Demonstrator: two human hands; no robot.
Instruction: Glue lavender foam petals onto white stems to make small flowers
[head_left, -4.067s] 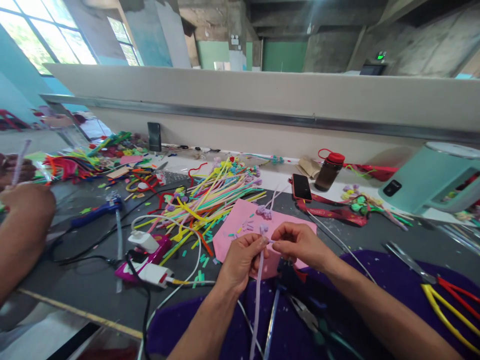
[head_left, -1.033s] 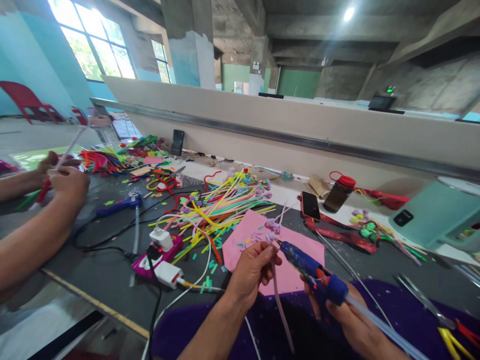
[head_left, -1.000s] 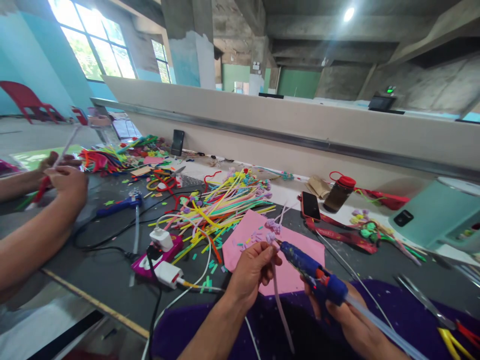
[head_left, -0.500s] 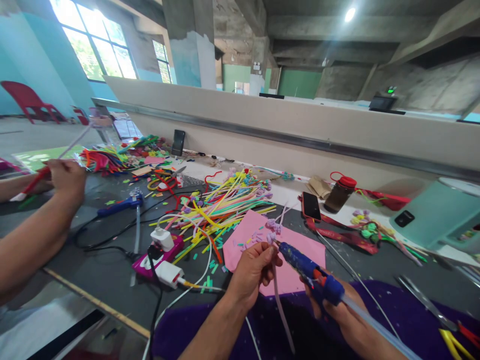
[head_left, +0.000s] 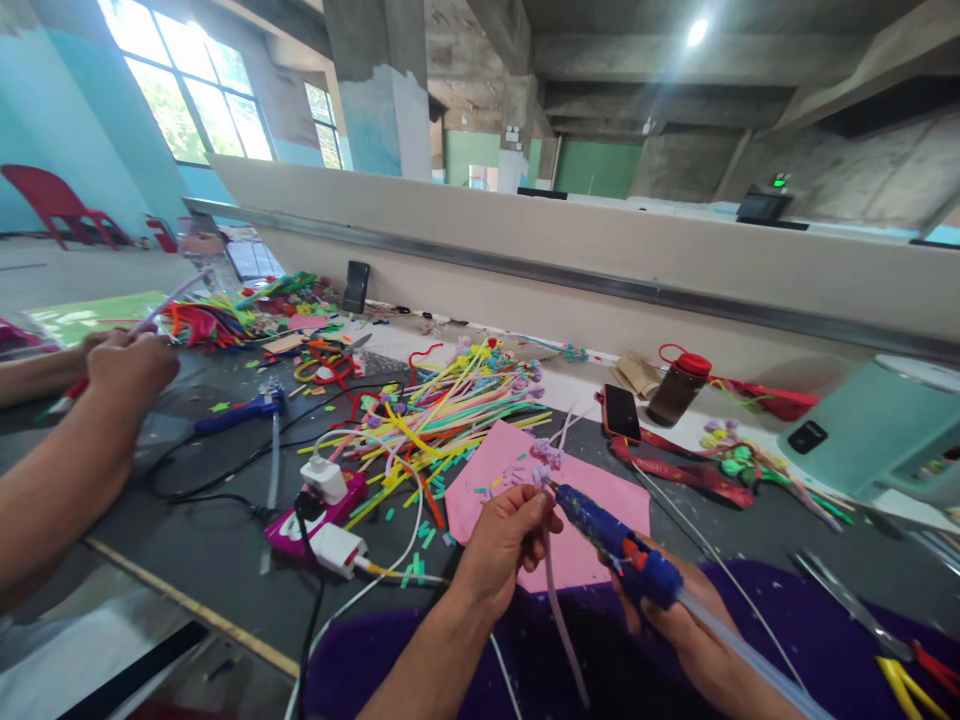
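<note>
My left hand (head_left: 502,545) pinches a lilac pipe cleaner (head_left: 557,610) near its top, where a small lilac cluster (head_left: 541,475) sits; the stem hangs down below the fingers. My right hand (head_left: 675,610) is wrapped round a blue glue gun (head_left: 611,530), whose nozzle meets or nearly meets the cluster. A clear glue stick (head_left: 742,650) sticks out of the gun's back. Under both lies a pink sheet (head_left: 615,485) with small cut pieces and another lilac cluster (head_left: 547,453) on it.
Coloured pipe cleaners (head_left: 442,410) are heaped beyond a purple power strip (head_left: 315,520) with cables. A second glue gun (head_left: 240,410) lies left, near another person's hands (head_left: 131,365). At right are a phone (head_left: 621,412), a bottle (head_left: 679,388) and scissors (head_left: 855,605).
The other person's hands at the left have shifted, and the lilac stem they hold has tilted lower. My own hands and the glue gun have hardly moved.
</note>
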